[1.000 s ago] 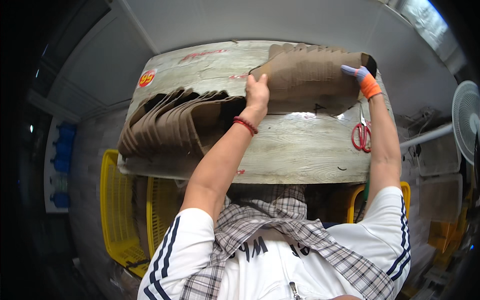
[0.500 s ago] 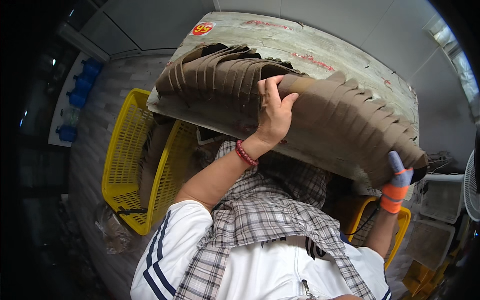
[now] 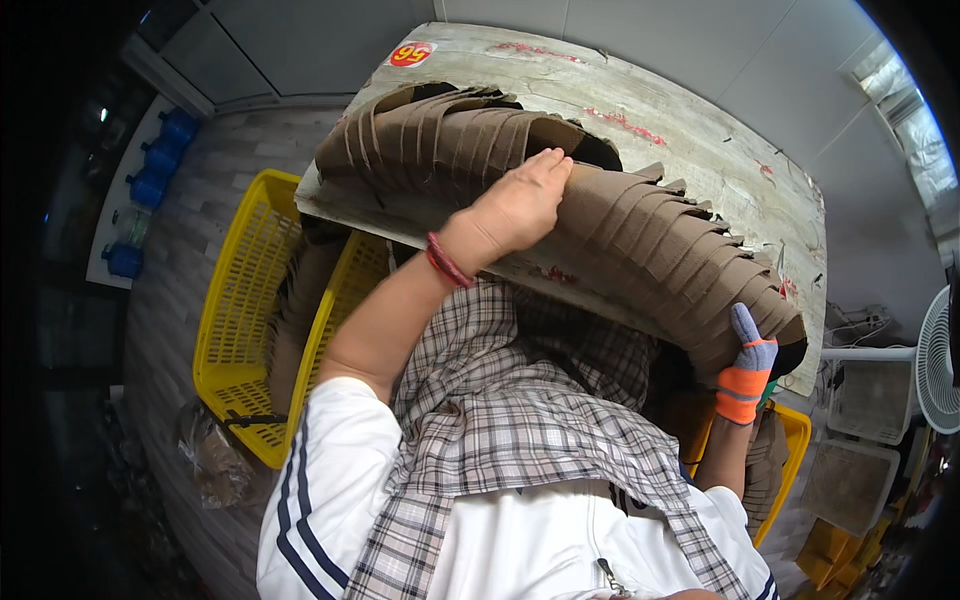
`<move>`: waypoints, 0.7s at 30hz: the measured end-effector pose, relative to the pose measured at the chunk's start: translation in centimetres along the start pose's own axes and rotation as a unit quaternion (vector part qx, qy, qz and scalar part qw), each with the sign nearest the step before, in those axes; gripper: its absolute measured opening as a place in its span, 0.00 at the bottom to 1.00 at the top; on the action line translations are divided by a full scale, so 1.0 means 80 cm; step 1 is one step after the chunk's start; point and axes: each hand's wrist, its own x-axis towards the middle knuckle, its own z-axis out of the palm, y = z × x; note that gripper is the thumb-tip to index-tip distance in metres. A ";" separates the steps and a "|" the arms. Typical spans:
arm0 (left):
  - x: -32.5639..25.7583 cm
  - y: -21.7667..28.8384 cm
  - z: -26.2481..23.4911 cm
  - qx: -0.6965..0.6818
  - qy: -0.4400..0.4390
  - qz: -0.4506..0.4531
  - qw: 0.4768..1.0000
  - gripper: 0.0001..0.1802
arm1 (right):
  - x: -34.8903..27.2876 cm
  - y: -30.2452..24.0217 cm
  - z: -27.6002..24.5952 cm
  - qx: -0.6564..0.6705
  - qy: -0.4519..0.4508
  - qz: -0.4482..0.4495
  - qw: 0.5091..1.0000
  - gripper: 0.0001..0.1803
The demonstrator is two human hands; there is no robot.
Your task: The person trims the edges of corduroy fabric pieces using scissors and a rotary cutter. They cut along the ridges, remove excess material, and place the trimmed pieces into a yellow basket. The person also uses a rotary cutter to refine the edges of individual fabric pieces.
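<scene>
A long fanned stack of brown cardboard sheets (image 3: pixel 640 240) lies across the worn wooden tabletop (image 3: pixel 700 140). My left hand (image 3: pixel 520 205), bare with a red band at the wrist, presses flat on the middle of the stack. My right hand (image 3: pixel 748 365), in a grey and orange glove, grips the stack's lower right end at the table's near edge. More brown sheets (image 3: pixel 420 140) of the same stack spread toward the table's far left corner.
A yellow plastic crate (image 3: pixel 240 330) with cardboard in it stands on the floor at the left, another yellow crate (image 3: pixel 795 440) at the right. Blue water bottles (image 3: pixel 150 180) line the far left. A white fan (image 3: pixel 935 360) stands at the right edge.
The view has tilted and swung left. The loose sheets from a second ago are now gathered into one long stack, with my right hand lowered to its end and my left hand on top.
</scene>
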 end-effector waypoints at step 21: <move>0.064 -0.184 -0.070 0.090 -0.122 -0.193 0.969 0.36 | 0.039 -0.036 0.066 0.169 -0.084 0.113 0.975 0.28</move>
